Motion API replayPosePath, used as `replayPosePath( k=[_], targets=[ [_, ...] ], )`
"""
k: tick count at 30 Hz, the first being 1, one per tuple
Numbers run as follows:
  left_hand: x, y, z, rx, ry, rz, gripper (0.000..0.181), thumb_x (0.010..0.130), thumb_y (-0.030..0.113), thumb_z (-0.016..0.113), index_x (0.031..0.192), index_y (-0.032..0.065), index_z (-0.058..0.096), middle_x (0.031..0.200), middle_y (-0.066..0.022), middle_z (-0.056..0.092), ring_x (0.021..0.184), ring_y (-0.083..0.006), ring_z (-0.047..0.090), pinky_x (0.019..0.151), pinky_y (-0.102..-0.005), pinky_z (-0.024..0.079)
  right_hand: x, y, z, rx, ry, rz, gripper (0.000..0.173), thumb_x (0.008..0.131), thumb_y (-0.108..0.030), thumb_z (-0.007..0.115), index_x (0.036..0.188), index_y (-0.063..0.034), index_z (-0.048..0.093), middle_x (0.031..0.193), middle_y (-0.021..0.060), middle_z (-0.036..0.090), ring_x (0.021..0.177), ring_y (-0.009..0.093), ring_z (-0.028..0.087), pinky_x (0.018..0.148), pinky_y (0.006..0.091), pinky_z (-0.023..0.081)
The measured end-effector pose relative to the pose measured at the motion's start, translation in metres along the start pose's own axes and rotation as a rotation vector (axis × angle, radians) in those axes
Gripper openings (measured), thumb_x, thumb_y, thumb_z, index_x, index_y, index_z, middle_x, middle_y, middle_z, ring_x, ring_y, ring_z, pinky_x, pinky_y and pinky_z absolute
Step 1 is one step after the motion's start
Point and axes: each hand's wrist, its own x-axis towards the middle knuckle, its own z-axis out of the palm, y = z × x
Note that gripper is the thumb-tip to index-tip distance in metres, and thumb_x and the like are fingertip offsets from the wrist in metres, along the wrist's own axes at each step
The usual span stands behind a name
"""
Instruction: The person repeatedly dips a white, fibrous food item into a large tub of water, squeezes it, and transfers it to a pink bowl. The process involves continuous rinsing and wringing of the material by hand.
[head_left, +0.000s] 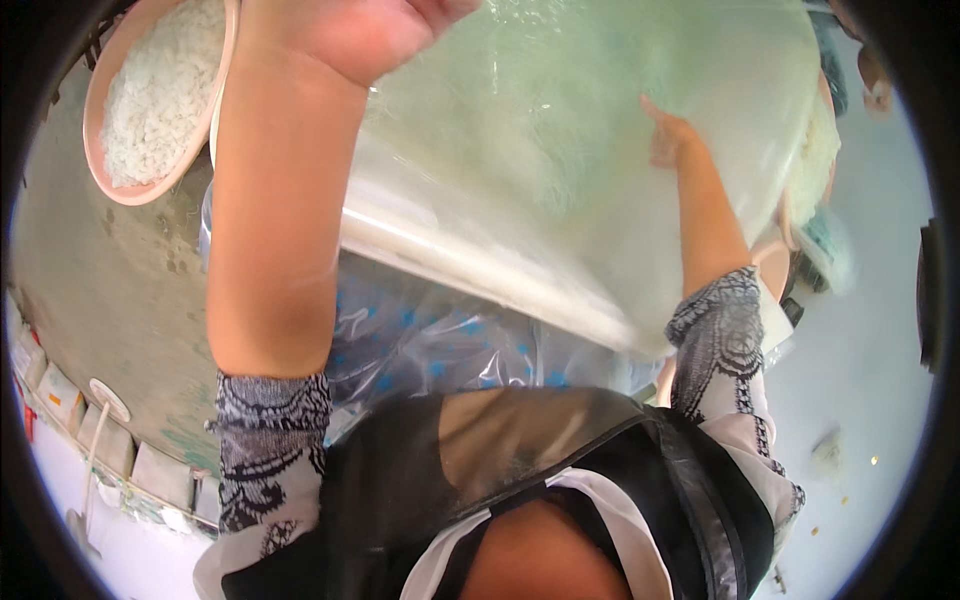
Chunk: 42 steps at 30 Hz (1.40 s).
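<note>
A large white tub (480, 262) of cloudy, greenish water lies before me, with pale, thin strands showing in the water. My left hand (382, 37) is over the tub at the top edge of the view, blurred and partly cut off, so its fingers are not fully seen. On the right, my right hand (667, 139) is at the water inside the tub, one finger pointing out; the other fingers are blurred, and what they may hold cannot be told. Clear plastic sheeting with blue marks (450, 341) hangs between the tub and my dark apron.
A pink basin (135, 196) heaped with white, shredded-looking material stands left of the tub. More pale material (817, 165) is piled beyond the tub's right side, near a small pink container (772, 266). Part of another person (874, 79) shows at upper right. Boxes (161, 476) line the lower left.
</note>
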Motion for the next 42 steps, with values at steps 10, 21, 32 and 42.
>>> replayPosePath(
  k=[10, 21, 32, 42],
  targets=[
    [-0.061, 0.025, -0.027, -0.077, -0.241, -0.066, 0.018, 0.091, 0.014, 0.039, 0.088, 0.0024, 0.052, 0.078, -0.004, 0.055, 0.066, -0.0149, 0.054, 0.062, -0.0265, 0.046, -0.022, -0.041, 0.089, 0.117, -0.473, -0.19, 0.048, 0.082, -0.045, 0.056, 0.111, -0.0073, 0.048, 0.109, 0.0103, 0.051, 0.097, 0.023, 0.049, 0.08, 0.0403, 0.041],
    [-0.021, 0.003, -0.05, 0.418, 0.035, -0.052, 0.023, 0.092, 0.02, 0.041, 0.089, 0.0019, 0.055, 0.082, -0.0061, 0.059, 0.072, -0.0167, 0.056, 0.068, -0.0283, 0.047, -0.178, -0.03, 0.21, -1.0, -0.808, -1.589, 0.032, 0.088, -0.04, 0.05, 0.083, -0.0098, 0.06, 0.072, 0.0031, 0.056, 0.066, 0.016, 0.054, 0.06, 0.0313, 0.045],
    [-0.014, -0.067, 0.001, 0.793, -0.254, -0.033, 0.029, 0.092, 0.026, 0.042, 0.09, 0.0014, 0.057, 0.086, -0.0083, 0.062, 0.077, -0.0185, 0.058, 0.074, -0.03, 0.047, -0.355, 0.0, 0.019, -0.631, -0.809, -0.716, 0.029, 0.084, -0.038, 0.06, 0.078, -0.01, 0.057, 0.061, -0.0026, 0.05, 0.047, 0.004, 0.042, 0.04, 0.0185, 0.031],
    [-0.027, -0.111, 0.012, 0.895, -0.524, -0.051, 0.035, 0.093, 0.03, 0.042, 0.091, 0.0002, 0.061, 0.091, -0.0105, 0.065, 0.087, -0.019, 0.059, 0.085, -0.0317, 0.044, -0.42, -0.005, -0.081, -0.493, -0.599, -1.162, 0.029, 0.085, -0.03, 0.055, 0.073, -0.0036, 0.052, 0.054, -0.0002, 0.045, 0.039, 0.005, 0.036, 0.037, 0.0204, 0.025]
  ],
)
